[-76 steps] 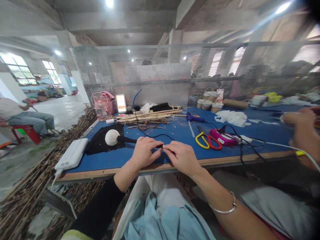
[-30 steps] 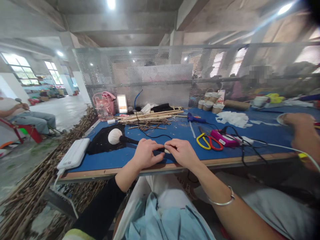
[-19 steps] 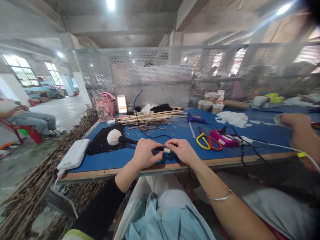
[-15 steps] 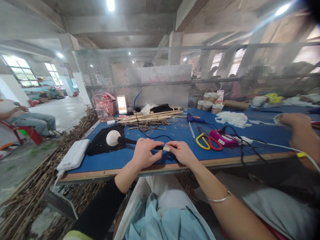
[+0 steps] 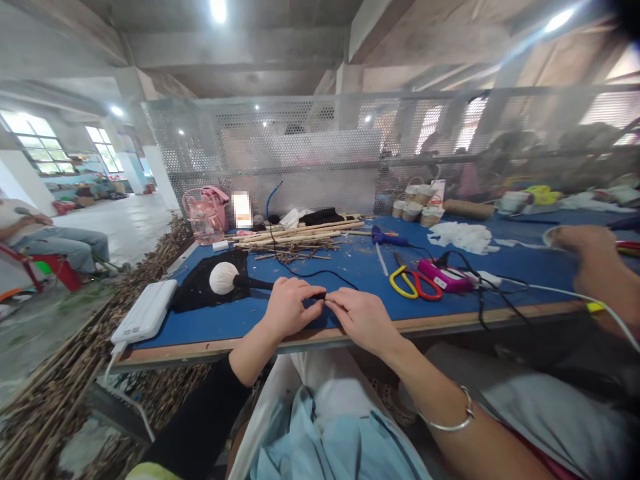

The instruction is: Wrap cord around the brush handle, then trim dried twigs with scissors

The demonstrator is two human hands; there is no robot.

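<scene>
Your left hand and right hand meet at the front edge of the table, near its middle. Both are pinched shut on the near end of a thin black stem. The fingertips of the two hands almost touch, and only a short dark bit of stem shows between them.

The stem lies flat on the blue top and runs off toward the left and rear, ending in a white pompom. The pompom rests on a black cloth spread toward the left edge.

A white power bank lies at the front-left corner, just beside the cloth. A black cable loops over the top just behind your hands.

Right of your right hand, and apart from it, lie yellow-and-red scissors. Beyond them is a pink device among tangled cords. A blue-handled tool lies farther back.

Pale sticks lie along the rear edge. A pink bottle stands at the rear-left corner, and white scraps lie toward the rear right.

There is a silver bangle on your right wrist.

Another person's hand is over the right end of the table; you cannot tell what it grips.
</scene>
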